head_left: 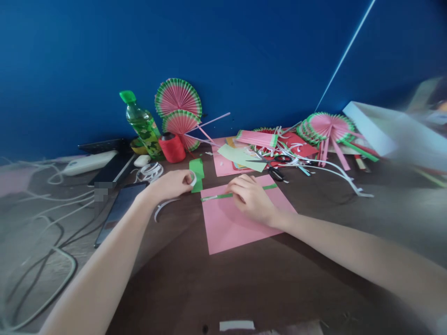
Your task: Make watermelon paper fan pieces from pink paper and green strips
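Note:
My left hand is closed around a small white roll of tape, near a green paper piece. A pink paper sheet lies flat on the table, with a narrow green strip across its upper part. A whitish strip shows on the green strip's left end. Over the middle of the strip, my right hand rests with its fingers bent and drawn together at the tips. Whatever they pinch, if anything, is hidden.
Behind the sheet lie black scissors, a pale green paper and white paper strips. Pleated pink-and-green fans lean on the blue wall beside a green bottle and red thread spool. Left are a phone and cables.

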The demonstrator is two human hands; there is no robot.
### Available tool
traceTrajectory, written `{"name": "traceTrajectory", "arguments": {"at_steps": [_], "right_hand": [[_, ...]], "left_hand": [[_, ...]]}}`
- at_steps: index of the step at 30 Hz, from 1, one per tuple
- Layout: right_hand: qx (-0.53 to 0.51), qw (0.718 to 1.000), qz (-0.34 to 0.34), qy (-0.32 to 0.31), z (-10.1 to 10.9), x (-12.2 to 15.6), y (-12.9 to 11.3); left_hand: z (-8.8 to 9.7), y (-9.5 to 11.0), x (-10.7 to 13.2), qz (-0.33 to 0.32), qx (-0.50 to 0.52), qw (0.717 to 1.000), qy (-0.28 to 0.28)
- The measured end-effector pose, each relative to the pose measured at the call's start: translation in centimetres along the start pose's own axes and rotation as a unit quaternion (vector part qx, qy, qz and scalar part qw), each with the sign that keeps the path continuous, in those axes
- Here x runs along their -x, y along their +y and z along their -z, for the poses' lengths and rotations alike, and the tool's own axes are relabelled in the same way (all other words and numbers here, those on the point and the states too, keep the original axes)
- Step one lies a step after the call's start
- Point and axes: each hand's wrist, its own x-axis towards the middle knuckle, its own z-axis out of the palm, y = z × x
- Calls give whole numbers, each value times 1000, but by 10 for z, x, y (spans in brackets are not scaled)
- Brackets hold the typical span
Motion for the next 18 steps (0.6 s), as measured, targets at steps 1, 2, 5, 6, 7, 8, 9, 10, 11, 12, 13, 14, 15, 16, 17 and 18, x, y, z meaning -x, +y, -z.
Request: {"name": "traceTrajectory", "arguments": {"at_steps": [1,2,5,6,7,8,9,10,11,12,13,14,15,16,17,18], "right_hand": [[-6,1000,-2,9,1,0,-1],[-14,1000,-1,19,2,-1,-1],[-41,998,12,52,5,-3,-2],[-52,997,13,61,7,-4,-2],[-65,995,11,68,8,-5,-2],[-79,994,6,77,10,-6,-1],[-94,992,-1,88,11,-7,-1],[-108,989,-8,102,11,-8,0],[-119,986,-15,119,12,-8,1],[-127,982,-23,138,12,-9,2],[-129,979,-30,155,12,-10,3],[-126,977,-35,167,12,-10,3],[-120,977,-36,175,12,-10,3],[-112,977,-33,177,12,-10,2],[-105,979,-24,174,12,-10,1],[-99,981,-12,167,12,-10,0]], "left_hand": [[2,1,0,8,25,999,22],[4,2,0,16,58,997,48],[8,11,-1,13,196,972,133],[7,14,-2,-3,243,958,151],[6,18,-2,-20,283,945,162],[3,23,-2,-37,318,932,168],[0,26,-3,-56,346,922,163],[-4,30,-3,-76,370,912,159],[-8,34,-4,-95,391,902,157],[-12,37,-4,-112,407,894,151],[-16,40,-4,-124,419,888,142],[-19,43,-4,-133,430,883,130],[-22,46,-3,-138,439,880,117],[-25,49,-3,-141,448,876,105],[-27,52,-2,-143,458,872,97],[-29,55,-2,-145,468,867,93]]}}
